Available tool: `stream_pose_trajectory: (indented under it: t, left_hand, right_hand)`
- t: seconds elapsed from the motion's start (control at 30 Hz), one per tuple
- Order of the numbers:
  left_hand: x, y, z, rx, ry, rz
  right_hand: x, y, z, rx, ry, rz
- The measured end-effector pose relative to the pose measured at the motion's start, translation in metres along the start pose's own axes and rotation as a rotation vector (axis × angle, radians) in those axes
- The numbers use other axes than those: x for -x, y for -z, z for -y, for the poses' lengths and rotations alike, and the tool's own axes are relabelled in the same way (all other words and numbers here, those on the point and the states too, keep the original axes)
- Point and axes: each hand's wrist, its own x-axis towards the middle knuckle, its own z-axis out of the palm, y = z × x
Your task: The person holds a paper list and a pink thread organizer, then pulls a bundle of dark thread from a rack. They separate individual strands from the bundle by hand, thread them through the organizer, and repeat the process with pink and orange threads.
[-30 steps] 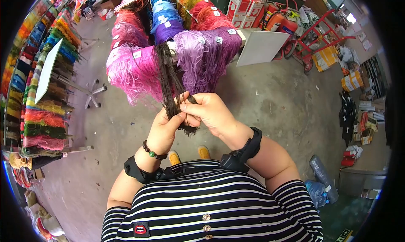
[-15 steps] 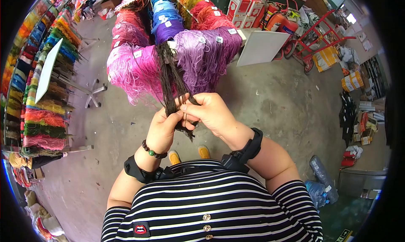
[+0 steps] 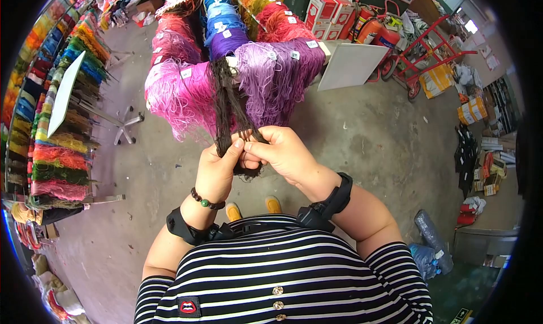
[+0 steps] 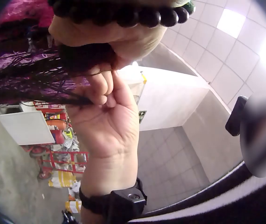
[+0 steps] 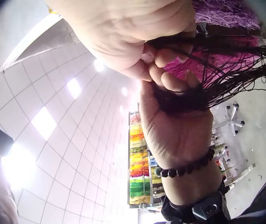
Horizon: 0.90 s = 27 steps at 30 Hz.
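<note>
And here's the dark skein (image 3: 223, 112), draped from the rack's front between the pink yarn (image 3: 184, 100) and the lilac yarn (image 3: 271, 86), its two lengths running down into your hands. The tail end (image 3: 249, 171) has just changed: half a second ago it dangled lower, and now it's bunched up close beneath your fingers. That looks like less loose length to manage, though the strands could still slip or tangle.

Your left hand (image 3: 216, 168) has its grip closed, fingers curled round the strands, thumb on top. Your right hand (image 3: 285, 154) meets it, that grip closed too, thumb and fingers pinching strands right beside your left thumb; exactly which ones, I can't tell.

Further out, there's your beaded bracelet (image 3: 206, 202) on the left wrist, the white panel (image 3: 352, 67) beyond the lilac yarn, and the red trolley (image 3: 421, 47) past that.
</note>
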Motion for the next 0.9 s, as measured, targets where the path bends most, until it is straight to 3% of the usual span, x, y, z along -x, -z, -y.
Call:
stream_pose_trajectory:
  t: [0.13,0.2,0.27,0.37,0.47,0.6,0.87,0.9]
  left_hand:
    - [-0.006,0.014,0.012,-0.054,-0.118,-0.073]
    - [-0.009,0.021,0.012,-0.031,-0.154,-0.134]
    - [-0.005,0.035,0.003,0.097,-0.018,0.039]
    - [0.001,0.017,-0.008,0.146,0.023,0.168]
    - [-0.001,0.010,0.001,0.021,0.018,0.132]
    - [0.001,0.012,0.008,-0.043,0.020,0.221]
    - [0.000,0.019,-0.003,-0.046,0.057,0.257]
    - [0.001,0.015,-0.002,-0.013,0.034,0.193]
  right_hand:
    - [-0.004,0.010,-0.005,0.036,0.086,0.009]
    - [-0.004,0.013,0.000,-0.121,0.097,-0.076]
    - [-0.004,0.029,0.001,-0.456,0.026,0.104]
    - [0.000,0.012,0.008,-0.140,-0.035,-0.024]
    - [-0.003,0.004,0.002,-0.037,-0.041,0.094]
    - [-0.006,0.000,-0.004,0.102,-0.061,-0.013]
    - [-0.002,-0.001,0.002,-0.056,0.009,0.036]
    - [-0.001,0.000,0.003,-0.079,0.027,0.055]
